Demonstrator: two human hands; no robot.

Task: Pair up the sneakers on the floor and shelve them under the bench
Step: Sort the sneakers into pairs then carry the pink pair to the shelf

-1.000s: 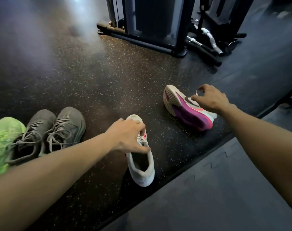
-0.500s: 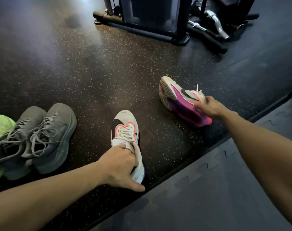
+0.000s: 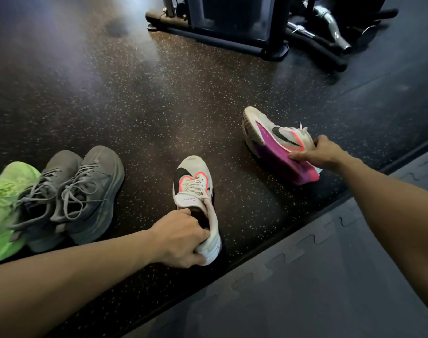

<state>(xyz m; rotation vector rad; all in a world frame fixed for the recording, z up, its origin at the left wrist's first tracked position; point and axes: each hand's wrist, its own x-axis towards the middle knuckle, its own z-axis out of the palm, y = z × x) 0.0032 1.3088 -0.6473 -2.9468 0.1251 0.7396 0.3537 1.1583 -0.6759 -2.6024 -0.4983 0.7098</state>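
The person reached out with both hands at once, each to one half of the same pair, which reads as an effort to bring the two white-and-pink shoes together; the left hand (image 3: 181, 237) gripped the heel collar of the upright white sneaker (image 3: 196, 189), fingers hooked inside the opening and the thumb under the heel, a hold that suits lifting or dragging a shoe by its stiffest part; that shoe stood on its sole on the speckled floor (image 3: 159, 106), toe pointing far, near the edge of the grey foam mat (image 3: 330, 276); the right hand (image 3: 322, 152) pinched the tipped sneaker (image 3: 279, 140) at the heel end, thumb on the magenta sole and fingers curled over the upper, apparently because the shoe lay on its side with the sole turned toward the camera and had to be righted; the two shoes were apart, the tipped one farther and to the right; to the left the grey sneakers (image 3: 81, 193) sat side by side, touching, already looking like a matched pair, with a neon green sneaker (image 3: 5, 206) just beside them at the left edge, partly cut off; the base of a gym machine (image 3: 222, 28) stood far off; no bench showed in view, so shelving seemed still to come.
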